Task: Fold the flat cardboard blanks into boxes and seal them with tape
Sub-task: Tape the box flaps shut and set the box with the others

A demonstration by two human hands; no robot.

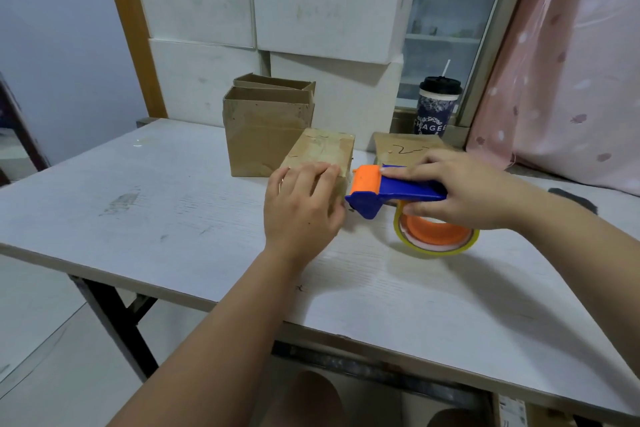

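Note:
A small closed cardboard box (323, 151) with shiny tape on its top lies on the white table (156, 204). My left hand (303, 206) rests over the box's near end, its fingers laid across the top edge. My right hand (460, 189) grips a blue and orange tape dispenser (388, 192) whose nose touches the box's right side. A yellowish tape roll (438, 236) on an orange hub hangs under the dispenser. Another flat cardboard piece (407, 149) lies behind my right hand.
Two open cardboard boxes (266, 121) stand at the back of the table against white panels. A dark lidded cup with a straw (436, 107) stands on the window ledge. A pink curtain (561, 80) hangs at the right. A dark pad (575, 199) lies at the table's right edge.

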